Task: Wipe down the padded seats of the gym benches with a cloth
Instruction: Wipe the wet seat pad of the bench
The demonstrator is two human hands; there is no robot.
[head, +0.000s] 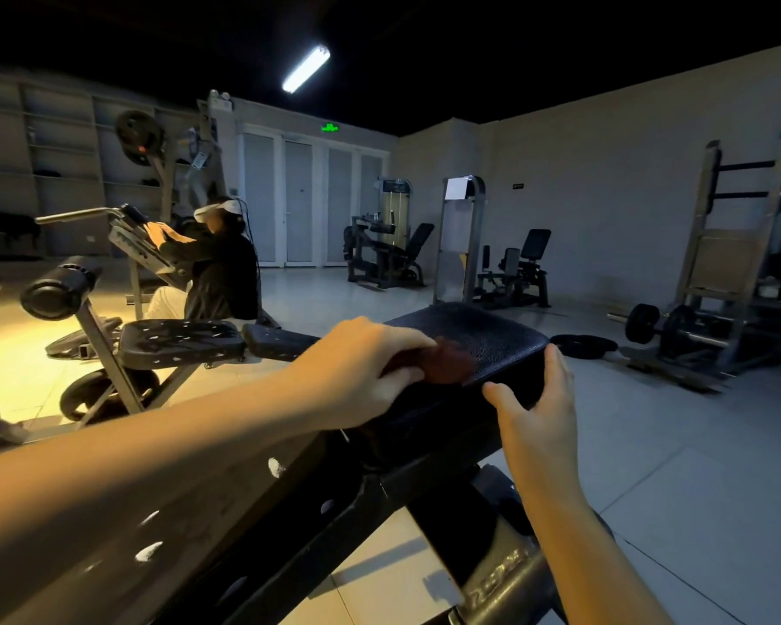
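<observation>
The black padded seat (492, 336) sits mid-scene, its long axis running from near left to far right. The left hand (357, 367) clenches a reddish cloth (447, 360) on the seat's left edge. The right hand (542, 412) grasps its near right corner, fingers (557, 367) wrapped round it.

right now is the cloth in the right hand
No, the left hand holds the cloth; the right hand grips the padded seat.

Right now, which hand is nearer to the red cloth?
Left. The left hand holds the cloth on the seat; the right hand grips the seat's corner, beside the cloth but apart.
</observation>
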